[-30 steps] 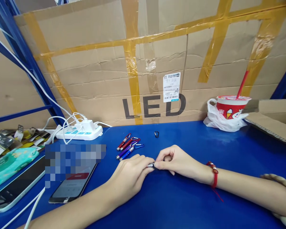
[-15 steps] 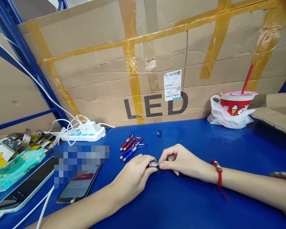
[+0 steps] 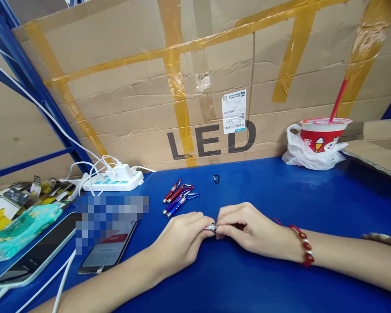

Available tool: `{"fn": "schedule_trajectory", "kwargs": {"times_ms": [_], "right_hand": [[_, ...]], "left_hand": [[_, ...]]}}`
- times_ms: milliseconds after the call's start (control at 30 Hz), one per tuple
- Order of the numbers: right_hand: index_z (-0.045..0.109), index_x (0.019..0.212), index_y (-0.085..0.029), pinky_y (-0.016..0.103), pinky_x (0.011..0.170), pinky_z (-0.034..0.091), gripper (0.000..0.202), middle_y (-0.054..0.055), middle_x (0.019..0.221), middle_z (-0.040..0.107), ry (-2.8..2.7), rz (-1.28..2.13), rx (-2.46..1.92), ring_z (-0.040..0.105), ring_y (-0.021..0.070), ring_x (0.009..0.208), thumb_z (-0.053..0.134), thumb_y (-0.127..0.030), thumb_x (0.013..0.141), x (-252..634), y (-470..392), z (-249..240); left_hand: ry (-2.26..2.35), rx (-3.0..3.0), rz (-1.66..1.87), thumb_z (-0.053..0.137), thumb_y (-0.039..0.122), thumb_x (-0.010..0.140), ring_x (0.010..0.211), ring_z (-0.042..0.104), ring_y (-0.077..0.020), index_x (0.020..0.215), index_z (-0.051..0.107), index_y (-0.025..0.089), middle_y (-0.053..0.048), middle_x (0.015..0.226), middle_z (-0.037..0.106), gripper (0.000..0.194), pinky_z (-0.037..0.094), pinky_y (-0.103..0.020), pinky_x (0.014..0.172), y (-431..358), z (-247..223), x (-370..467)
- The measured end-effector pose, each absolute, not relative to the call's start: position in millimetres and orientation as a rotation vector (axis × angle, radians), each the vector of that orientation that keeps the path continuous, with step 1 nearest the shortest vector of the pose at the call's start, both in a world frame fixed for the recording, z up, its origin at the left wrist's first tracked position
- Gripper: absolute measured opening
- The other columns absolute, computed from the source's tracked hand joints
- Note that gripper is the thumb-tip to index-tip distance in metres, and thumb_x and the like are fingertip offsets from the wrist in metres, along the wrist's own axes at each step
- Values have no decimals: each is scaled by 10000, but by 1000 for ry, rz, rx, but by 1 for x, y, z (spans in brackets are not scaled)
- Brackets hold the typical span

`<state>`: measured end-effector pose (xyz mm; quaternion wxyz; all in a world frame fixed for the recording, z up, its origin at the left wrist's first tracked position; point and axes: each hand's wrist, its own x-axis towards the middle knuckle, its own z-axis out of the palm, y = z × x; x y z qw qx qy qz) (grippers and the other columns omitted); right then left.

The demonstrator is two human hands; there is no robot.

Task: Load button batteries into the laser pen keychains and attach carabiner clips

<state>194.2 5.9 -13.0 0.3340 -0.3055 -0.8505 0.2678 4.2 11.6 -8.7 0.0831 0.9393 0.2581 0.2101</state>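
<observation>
Between the fingertips of my left hand (image 3: 182, 237) is a small dark keychain flashlight (image 3: 210, 227) with a printed label, mostly covered by the fingers. My right hand (image 3: 244, 226) pinches its right end, thumb and forefinger closed, so that tip is hidden. Both hands meet low over the blue table. Beyond my left hand lie several more keychain flashlights, among them a red one (image 3: 172, 191), a purple one (image 3: 173, 204) and a blue one (image 3: 176, 207), with coloured carabiner clips. A loose black carabiner (image 3: 217, 178) lies farther back, by itself.
At the left are a phone (image 3: 109, 248), a white-edged phone (image 3: 35, 252), a white power strip (image 3: 127, 180) with cables and a teal packet (image 3: 26, 230). A red drink cup (image 3: 324, 139) in a plastic bag stands back right. A large cardboard box (image 3: 133, 100) walls the back.
My right hand has turned at the wrist and its fingers have curled around the flashlight's end; the bracelet has rotated with it. My left hand keeps its hold. The camera view has shifted slightly.
</observation>
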Motion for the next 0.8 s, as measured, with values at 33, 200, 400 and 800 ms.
{"fn": "schedule_trajectory", "kwargs": {"times_ms": [33,200,400,800], "right_hand": [[664,656,-140,192,583,429,299,30,653,617,-2221,735,-820,559,103,591,462,-226,859,194,5,-12],[600,635,-133,172,404,365,338,3,638,558,-2107,1048,-955,457,47,388,452,-342,856,192,5,-7],[572,622,-137,174,387,342,381,-15,564,524,-2011,1169,-1011,440,51,369,486,-455,815,191,9,-8],[600,659,-135,173,364,300,390,-16,564,533,-1997,1248,-1040,413,44,355,513,-493,788,190,11,-11]], "left_hand": [[774,2821,646,345,162,909,659,526,-160,826,558,159,-36,716,574,229,419,-245,621,11,-9,4],[780,2800,757,340,171,917,710,558,-161,951,542,173,-41,784,608,204,446,-252,663,10,-7,4],[847,2706,704,347,159,915,824,592,-156,973,522,178,-40,899,628,185,459,-246,756,8,-6,5],[905,2736,646,344,121,902,757,587,-151,839,544,171,-26,800,610,216,457,-237,725,7,-4,7]]}}
